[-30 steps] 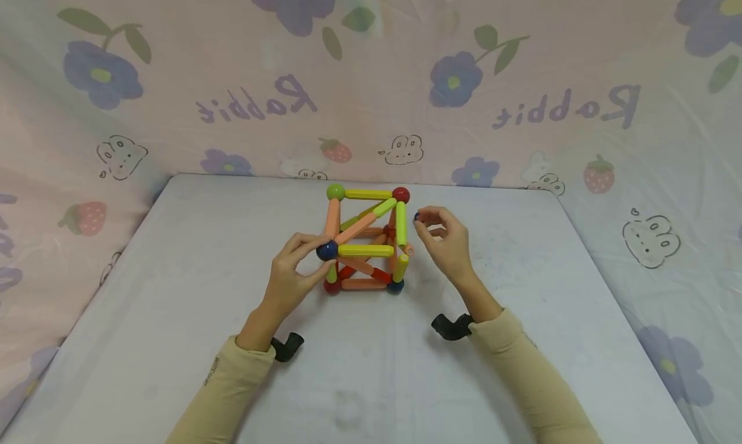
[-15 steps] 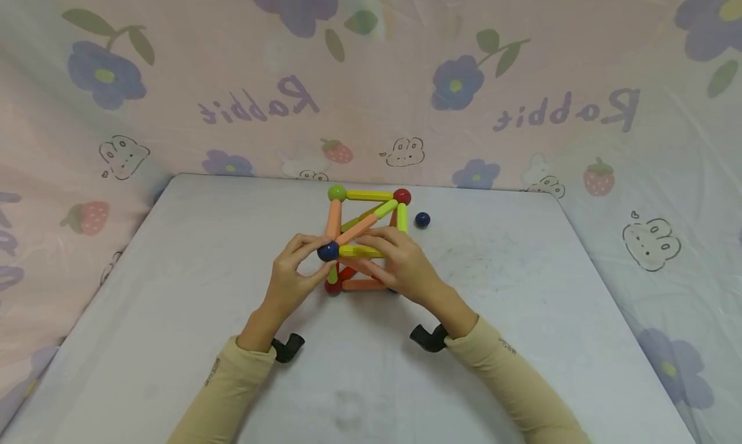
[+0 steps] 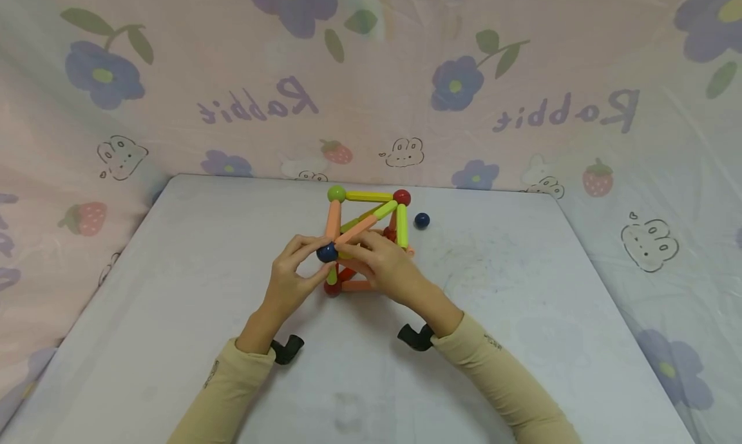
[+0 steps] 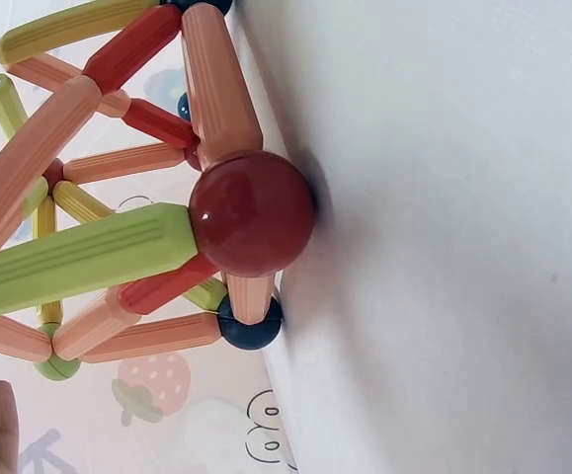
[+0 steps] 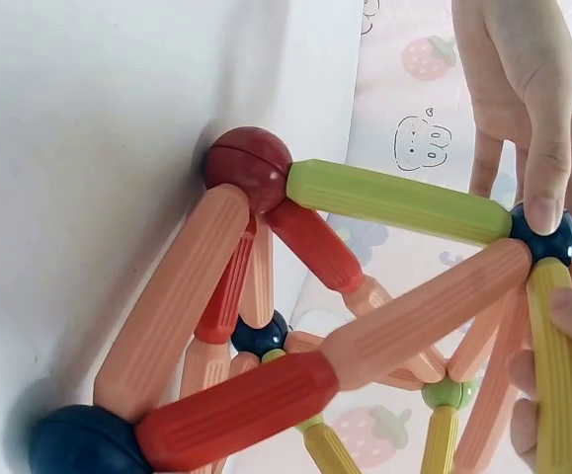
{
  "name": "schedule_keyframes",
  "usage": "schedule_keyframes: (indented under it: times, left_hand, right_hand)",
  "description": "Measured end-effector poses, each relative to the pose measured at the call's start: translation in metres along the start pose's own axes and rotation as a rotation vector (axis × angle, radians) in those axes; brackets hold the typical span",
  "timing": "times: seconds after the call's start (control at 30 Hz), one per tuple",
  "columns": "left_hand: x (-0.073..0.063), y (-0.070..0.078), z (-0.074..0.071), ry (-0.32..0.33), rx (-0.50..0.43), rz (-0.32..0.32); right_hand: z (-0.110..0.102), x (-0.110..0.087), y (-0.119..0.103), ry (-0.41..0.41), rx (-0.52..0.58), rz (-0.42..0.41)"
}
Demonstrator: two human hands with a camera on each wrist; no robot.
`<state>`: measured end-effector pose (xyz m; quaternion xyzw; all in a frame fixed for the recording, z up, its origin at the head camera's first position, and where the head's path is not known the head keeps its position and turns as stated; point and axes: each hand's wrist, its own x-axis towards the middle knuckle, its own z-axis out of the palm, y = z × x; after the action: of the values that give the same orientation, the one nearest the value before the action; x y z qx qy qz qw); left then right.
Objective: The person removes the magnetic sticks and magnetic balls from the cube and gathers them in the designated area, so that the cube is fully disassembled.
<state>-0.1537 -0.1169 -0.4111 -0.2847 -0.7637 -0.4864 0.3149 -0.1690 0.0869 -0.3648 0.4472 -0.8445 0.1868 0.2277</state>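
A frame of magnetic rods and balls stands on the table, taller than it is deep in the wrist views. My left hand pinches the dark blue ball at its upper front left corner, thumb below and fingers above. My right hand grips the yellow rod that meets this ball, its fingertips close to the ball. A lime green rod runs from the same ball down to a red ball on the table. An orange rod slants off it, joined to a red rod.
One loose dark blue ball lies on the white table, right of the frame. The frame's back top carries a green ball and a red ball. A patterned cloth hangs behind the table.
My right hand has set the loose blue ball down on the table, then moved left to the yellow rod and along it toward the corner ball. My left hand has stayed put.
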Motion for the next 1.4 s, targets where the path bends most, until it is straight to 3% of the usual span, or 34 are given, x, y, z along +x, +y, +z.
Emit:
schedule_keyframes:
  times: [0.17,0.3,0.6,0.93,1.17,1.4]
  left_hand:
    - [0.001,0.0,0.0,-0.005,0.001,0.002]
    - [0.001,0.001,0.0,-0.002,0.001,-0.005]
    - [0.0,0.001,0.001,0.01,-0.001,0.003]
    - [0.0,0.001,0.001,0.008,-0.013,-0.016]
    - [0.0,0.0,0.002,0.008,-0.018,-0.011]
    - [0.0,0.001,0.002,0.013,-0.017,-0.005]
  right_hand:
    - [-0.001,-0.002,0.001,0.001,0.024,0.007]
    - [-0.007,-0.006,-0.001,-0.002,0.1,0.073]
    - [-0.029,-0.024,0.002,0.158,0.402,0.379]
    - [-0.034,-0.044,0.029,0.265,0.756,0.716]
    - [-0.028,-0.056,0.055,0.277,0.799,0.998]
    - [-0.01,-0.064,0.078,0.217,0.807,1.155]
